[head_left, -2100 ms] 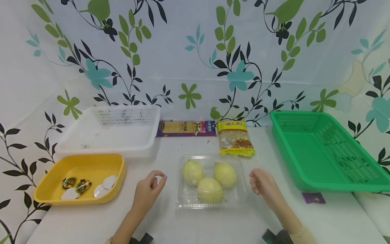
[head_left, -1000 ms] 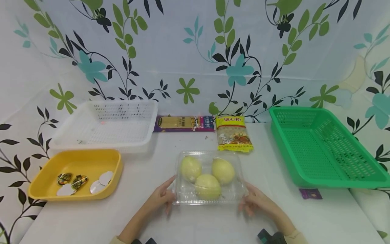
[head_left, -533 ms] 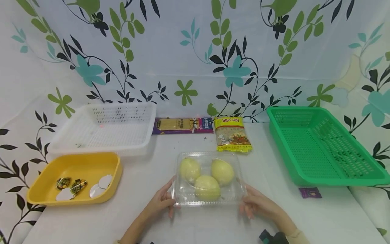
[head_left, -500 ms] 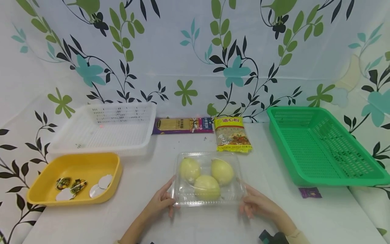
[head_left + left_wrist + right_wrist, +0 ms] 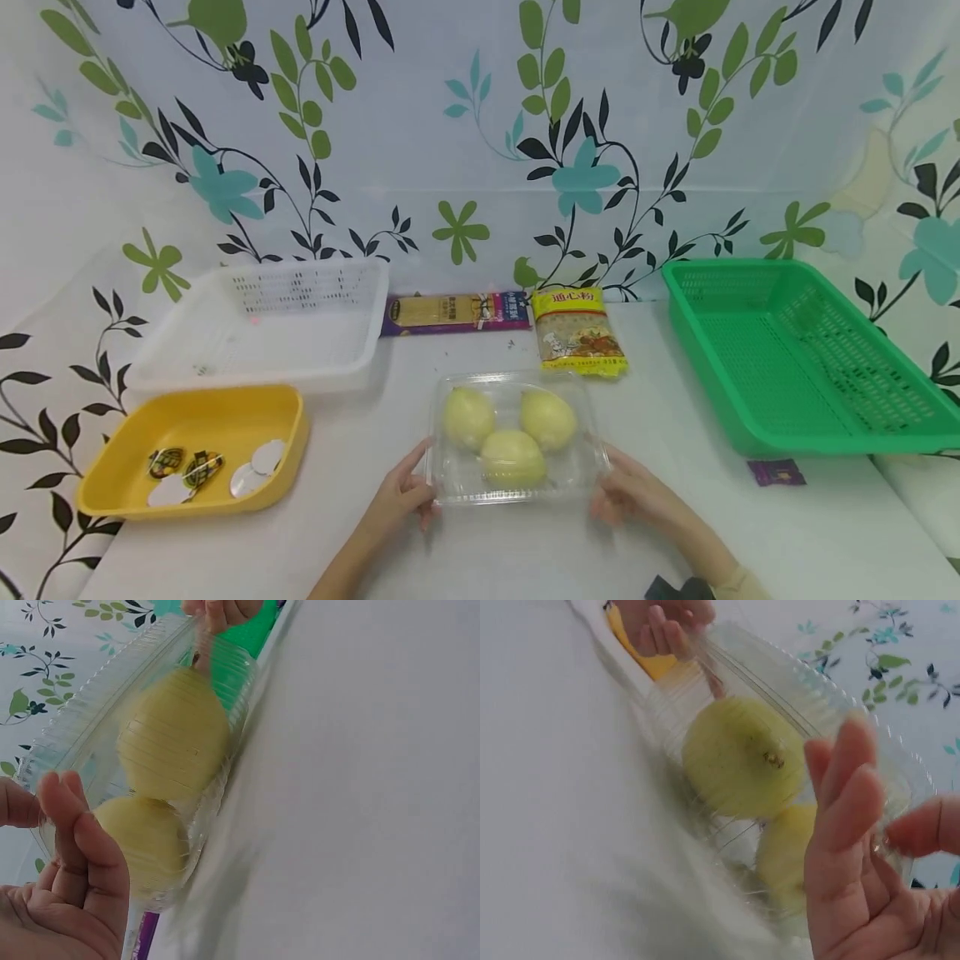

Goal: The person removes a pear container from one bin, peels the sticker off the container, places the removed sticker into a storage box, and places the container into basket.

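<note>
Since the earliest frame: both hands brought in from hovering apart to the two near corners of the clear clamshell box; box position on the worktop barely changed over the last second.

Head view. Left hand (image 5: 405, 497) at the near-left corner of the clear clamshell box (image 5: 516, 492), right hand (image 5: 628, 493) at the near-right corner; fingers held fairly straight along the box sides, thumbs up at the rim. Box resting at the middle of the worktop (image 5: 525, 558), lid closed over three pale yellow-green round fruits (image 5: 512, 457). Judged: grasp made, lift or opening not yet begun. Thin glossy ribbed plastic, likely flexing under pressure. Behind: white perforated basket (image 5: 270, 321), yellow tray (image 5: 195, 500) with small wrapped pieces, green mesh basket (image 5: 795, 358), yellow food packet (image 5: 579, 343), flat purple packet (image 5: 453, 312).

Left wrist view. Fingers (image 5: 82, 840) straight against the box wall, thumb on the other side of the flange. Fruit skin matte, smooth, faintly striped through the ribbing.

Right wrist view. Fingers (image 5: 847, 802) extended along the box side, thumb opposite, edge pinched lightly. Small brown speck on the nearest fruit.
</note>
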### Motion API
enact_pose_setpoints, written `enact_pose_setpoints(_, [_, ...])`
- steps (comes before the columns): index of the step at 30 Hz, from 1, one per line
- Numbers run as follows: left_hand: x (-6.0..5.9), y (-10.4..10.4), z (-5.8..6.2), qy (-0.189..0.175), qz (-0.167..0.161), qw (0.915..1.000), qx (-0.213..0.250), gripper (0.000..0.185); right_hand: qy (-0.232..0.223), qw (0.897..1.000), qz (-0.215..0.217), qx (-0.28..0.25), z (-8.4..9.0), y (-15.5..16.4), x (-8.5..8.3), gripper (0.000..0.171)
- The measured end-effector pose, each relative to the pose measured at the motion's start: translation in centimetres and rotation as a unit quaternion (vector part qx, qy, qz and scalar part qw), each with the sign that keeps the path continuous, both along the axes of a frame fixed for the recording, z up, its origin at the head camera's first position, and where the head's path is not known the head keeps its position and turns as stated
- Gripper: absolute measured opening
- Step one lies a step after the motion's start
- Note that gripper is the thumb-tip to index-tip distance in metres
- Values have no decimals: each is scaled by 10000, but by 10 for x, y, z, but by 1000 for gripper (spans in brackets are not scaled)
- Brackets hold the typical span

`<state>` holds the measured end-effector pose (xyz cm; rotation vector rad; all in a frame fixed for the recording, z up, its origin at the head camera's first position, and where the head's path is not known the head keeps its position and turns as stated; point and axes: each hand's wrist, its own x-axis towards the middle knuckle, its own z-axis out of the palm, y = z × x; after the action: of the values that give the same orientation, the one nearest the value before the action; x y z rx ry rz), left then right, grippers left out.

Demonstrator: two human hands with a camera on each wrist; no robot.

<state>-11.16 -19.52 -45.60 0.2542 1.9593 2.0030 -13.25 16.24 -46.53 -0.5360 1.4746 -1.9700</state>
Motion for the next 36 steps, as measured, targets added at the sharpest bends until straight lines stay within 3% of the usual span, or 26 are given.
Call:
enact_pose_setpoints(3, [-2, -5, 12, 69, 219, 9996, -168, 73, 89, 9990, -216, 391, 9, -11, 0, 66])
enact_pose_setpoints(7, [-5, -12, 28, 254, 220, 9993, -154, 73, 75, 9955, -501, 807, 20, -24, -1, 66])
enact_pose_setpoints(10, [-7, -15, 40, 267, 281, 9992, -70, 73, 10, 9954, -600, 749, 29, -30, -7, 63])
enact_pose_setpoints(15, [-14, -17, 61, 265, 751, 9966, 190, 67, 223, 9961, -576, 633, 55, -42, -26, 58])
enact_pose_setpoints(23, [-35, -36, 97, 1317, 1319, 9817, 385, 56, 148, 9958, -777, 464, 90, -73, -49, 50])
enact_pose_setpoints(27, [-40, -47, 103, 1333, 1695, 9747, 588, 51, 128, 9961, -849, 177, 96, -94, -55, 53])
enact_pose_setpoints(31, [-40, -59, 108, 1118, 2099, 9687, 716, 45, -225, 9967, -775, -111, 98, -111, -59, 60])
enact_pose_setpoints(36, [-44, -73, 112, 985, 2697, 9547, 779, 39, -427, 9960, -746, -247, 101, -130, -67, 63])
